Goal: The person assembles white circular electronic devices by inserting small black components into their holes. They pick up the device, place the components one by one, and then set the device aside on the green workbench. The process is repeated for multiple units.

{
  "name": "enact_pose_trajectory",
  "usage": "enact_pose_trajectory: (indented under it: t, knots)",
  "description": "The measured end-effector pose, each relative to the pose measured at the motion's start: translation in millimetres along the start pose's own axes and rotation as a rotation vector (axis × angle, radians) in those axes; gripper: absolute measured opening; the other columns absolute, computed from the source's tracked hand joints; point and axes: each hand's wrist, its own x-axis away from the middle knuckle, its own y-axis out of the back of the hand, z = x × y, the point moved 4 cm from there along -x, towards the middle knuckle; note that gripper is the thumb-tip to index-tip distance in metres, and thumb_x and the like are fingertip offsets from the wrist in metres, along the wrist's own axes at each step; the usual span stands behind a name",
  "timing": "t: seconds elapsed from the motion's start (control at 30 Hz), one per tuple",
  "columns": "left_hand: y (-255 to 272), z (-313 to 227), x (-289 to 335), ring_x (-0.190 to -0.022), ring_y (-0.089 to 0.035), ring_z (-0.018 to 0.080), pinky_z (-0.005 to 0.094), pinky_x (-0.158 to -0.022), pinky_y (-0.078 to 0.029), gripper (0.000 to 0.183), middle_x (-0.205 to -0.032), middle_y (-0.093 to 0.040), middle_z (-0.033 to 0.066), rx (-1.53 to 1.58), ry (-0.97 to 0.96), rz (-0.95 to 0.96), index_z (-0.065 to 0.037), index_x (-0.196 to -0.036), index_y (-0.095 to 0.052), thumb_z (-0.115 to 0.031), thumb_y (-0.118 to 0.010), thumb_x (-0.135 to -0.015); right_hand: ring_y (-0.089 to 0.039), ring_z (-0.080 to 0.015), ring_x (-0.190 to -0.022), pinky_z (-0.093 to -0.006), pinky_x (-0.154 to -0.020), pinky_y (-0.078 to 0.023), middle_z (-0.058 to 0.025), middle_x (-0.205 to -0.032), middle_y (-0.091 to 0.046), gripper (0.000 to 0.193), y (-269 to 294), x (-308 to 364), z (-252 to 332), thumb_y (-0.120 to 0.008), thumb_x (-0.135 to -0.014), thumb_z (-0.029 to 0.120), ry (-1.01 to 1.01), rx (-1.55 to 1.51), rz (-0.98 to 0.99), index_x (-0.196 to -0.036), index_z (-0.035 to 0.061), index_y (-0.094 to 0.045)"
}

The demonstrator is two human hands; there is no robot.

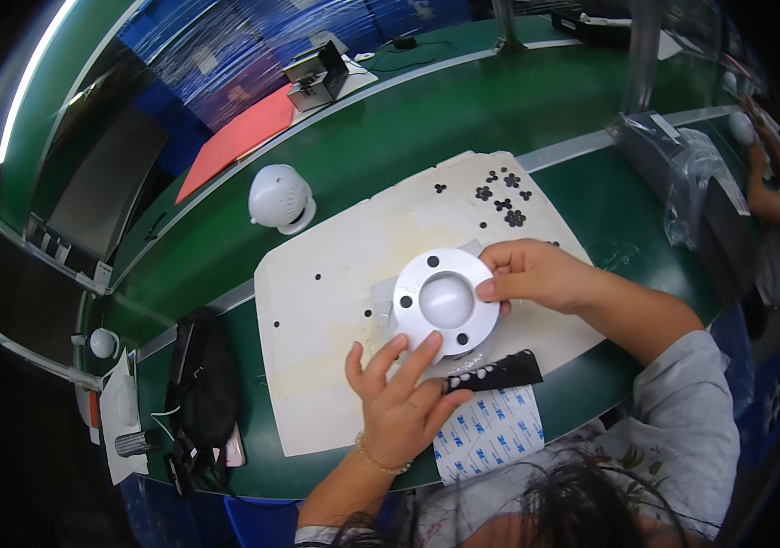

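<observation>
Sleeve: a light grey sleeve (691, 393) covers the upper right arm, at the lower right of the frame.
Blue-printed sheet: a white sheet with blue print (490, 434) lies at the lower centre, its upper edge beneath the black strip.
Left hand: the left hand (399, 397), with a beaded bracelet (381, 463) at its wrist, is at the lower centre, fingers spread; two fingertips are at the lower rim of the white disc. I cannot tell whether thumb and forefinger pinch anything.
Black strip: a black strip (510, 369) with pale round spots lies just right of the left thumb.
White disc: the white disc (446, 301), at the centre of the frame, has a domed middle and three dark round spots showing on its ring.
Right hand: the right hand (536, 274) pinches the disc's right edge, thumb on its face, fingers behind.
Board: a cream board (335, 374) lies on the green surface (251, 402).
Bag: a black bag (202, 374) sits left of the board.
Dots: black dots (513, 217) cluster at the board's upper right.
Device: a white rounded device (278, 196) stands at the upper left of the board.
Back: a red sheet (239, 137) and a metal box (317, 80) lie at the upper left.
Co-worker: another person's arm (763, 194) shows at the right edge.
</observation>
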Motion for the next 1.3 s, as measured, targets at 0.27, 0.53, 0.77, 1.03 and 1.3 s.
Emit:
enact_pose_trajectory:
  t: [0.27,0.53,0.77,1.03,1.3]
  knots:
    - [0,8,-5,-0.099,-0.051,0.0313,0.0427,-0.085,-0.039,0.03,-0.119,-0.054,0.0154,0.265,-0.082,0.024,-0.004,-0.071,-0.056,-0.024,-0.076,-0.062,-0.052,-0.0107,-0.061,-0.0242,-0.063,-0.046,-0.0002,-0.071,-0.056,0.018,90,-61,38,-0.058,-0.082,0.018,0.255,0.298,-0.53,-0.092,0.0038,-0.06]
    - [0,8,-8,-0.089,-0.055,0.0284,0.0355,-0.076,-0.044,0.029,-0.115,-0.056,0.0113,0.342,-0.064,0.07,-0.004,-0.078,-0.058,-0.021,-0.075,-0.063,-0.058,-0.023,-0.093,-0.0352,-0.074,-0.05,-0.0083,-0.092,-0.06,0.021,182,-123,-17,-0.055,-0.076,0.006,0.095,1.913,-0.72,-0.095,0.0069,-0.063]
    - [-6,14,-6,-0.072,-0.055,0.0225,0.0316,-0.062,-0.045,0.031,-0.087,-0.06,0.0063,0.433,-0.012,0.113,-0.006,-0.09,-0.061,-0.022,-0.074,-0.066,-0.058,-0.0265,-0.098,-0.0397,-0.08,-0.047,-0.0113,-0.105,-0.062,0.03,84,-188,-5,-0.05,-0.084,0.028,0.199,1.682,-0.285,-0.103,0.0091,-0.062]
    - [0,16,-7,-0.064,-0.053,0.0209,0.0297,-0.057,-0.044,0.037,-0.072,-0.055,0.0055,0.402,-0.051,0.052,-0.005,-0.099,-0.06,-0.02,-0.074,-0.068,-0.042,-0.0291,-0.119,-0.0369,-0.1,-0.03,-0.0167,-0.126,-0.047,0.064,-15,-261,-24,-0.047,-0.085,0.051,0.285,1.492,-0.08,-0.122,-0.0002,-0.045]
    - [-4,14,-8,-0.063,-0.053,0.0215,0.0304,-0.056,-0.044,0.037,-0.07,-0.055,0.006,0.471,-0.054,0.112,-0.004,-0.092,-0.06,-0.023,-0.075,-0.065,-0.054,-0.0286,-0.093,-0.0388,-0.079,-0.044,-0.0094,-0.093,-0.057,0.023,38,-240,6,-0.064,-0.076,0.025,0.579,1.401,-0.418,-0.095,0.0116,-0.062]
